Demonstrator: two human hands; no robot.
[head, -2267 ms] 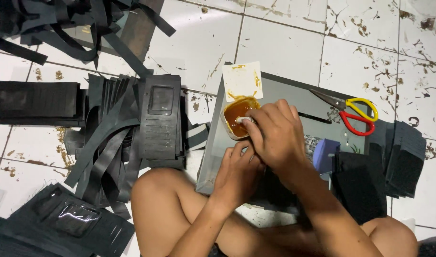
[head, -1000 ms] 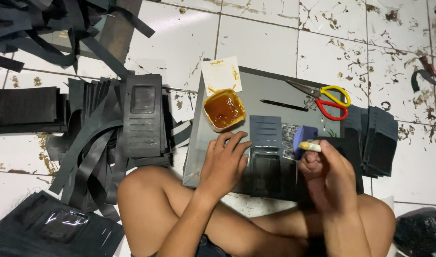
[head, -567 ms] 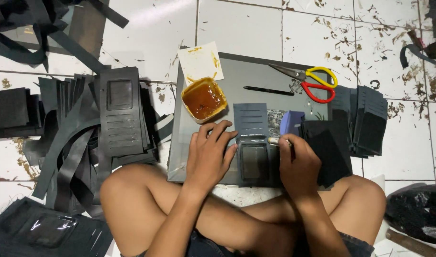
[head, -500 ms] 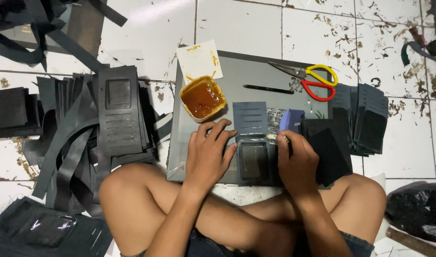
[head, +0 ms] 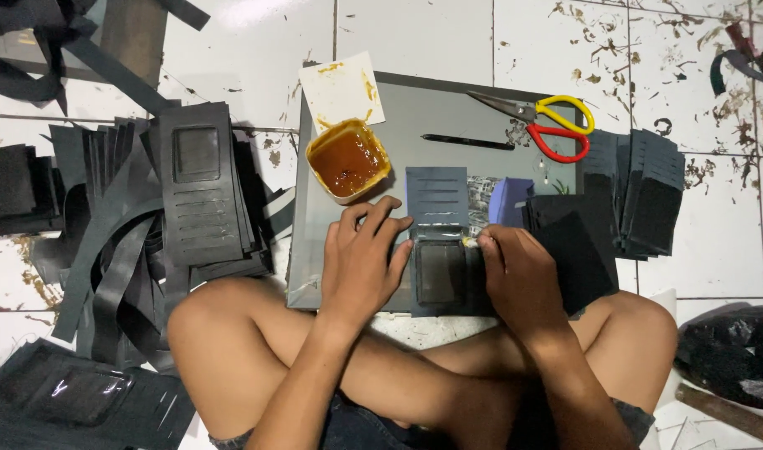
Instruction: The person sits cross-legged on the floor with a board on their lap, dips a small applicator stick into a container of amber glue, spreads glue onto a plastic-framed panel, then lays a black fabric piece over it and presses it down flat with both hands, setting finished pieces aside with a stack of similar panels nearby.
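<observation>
On a grey board (head: 435, 112) laid across a stained tile floor (head: 415, 33), a person seated cross-legged worked a dark slotted panel (head: 440, 242) at the picture's centre. The left hand (head: 360, 258) lay flat with fingers spread, pinning the panel's left edge; the right hand (head: 519, 279) was closed narrowly on a small pale-tipped tool (head: 469, 242) touching the panel's right edge. A tub of amber glue (head: 348, 160) stood at ten o'clock from the panel, with a smeared card (head: 341, 87) beyond it and red-and-yellow scissors (head: 552, 125) at two o'clock. Judging by the stacks, the work looked part done: a pile of slotted panels (head: 200, 187) lay at nine o'clock, and plain black pieces (head: 640, 196) waited at three o'clock, well apart.
</observation>
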